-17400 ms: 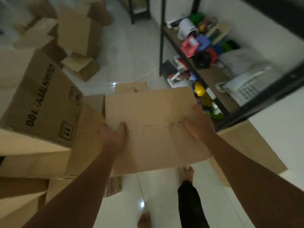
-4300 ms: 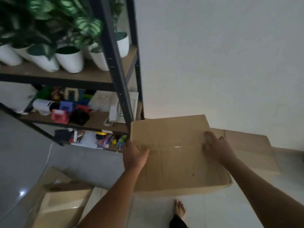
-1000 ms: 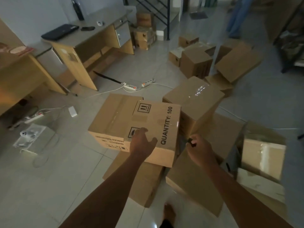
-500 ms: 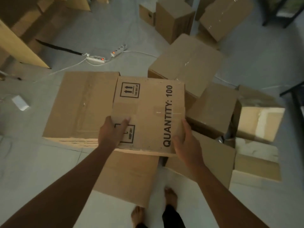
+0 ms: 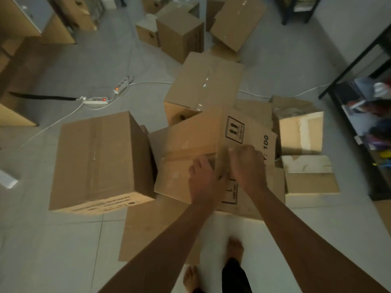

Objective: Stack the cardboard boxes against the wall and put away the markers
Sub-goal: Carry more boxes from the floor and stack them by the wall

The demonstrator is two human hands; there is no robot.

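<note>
the room was dim and much was hard to read: the right hand (image 5: pixel 247 166) covered most of the printed word on the printed box (image 5: pixel 213 153), leaving only "100" and the arrow symbol above it, and the contents of the black shelf unit (image 5: pixel 359 115) at the right edge were coloured blurs cut off by the frame, so no markers could be picked out. the left hand (image 5: pixel 204 180) lay on the box's near face with fingers curled over its taped seam, and the right hand gripped the corner edge beside it with fingers bent round the cardboard. the box sat tilted, its near part over a flattened sheet of cardboard (image 5: pixel 156 233) on the tiled floor (image 5: pixel 53 250). just left of it stood a large closed box (image 5: pixel 99 161), nearly touching. behind it a taped box (image 5: pixel 205 81) leaned, and to the right an open box (image 5: pixel 300 132) showed a pale inside, with what lay in it not discernible. farther off more boxes (image 5: pixel 179 30) stood scattered, well apart from the near cluster. two power strips (image 5: pixel 97 100) with lit switches and their white cables crossed the open floor at the left. bare feet (image 5: pixel 234 246) stood on the free tiles near the bottom edge.
</note>
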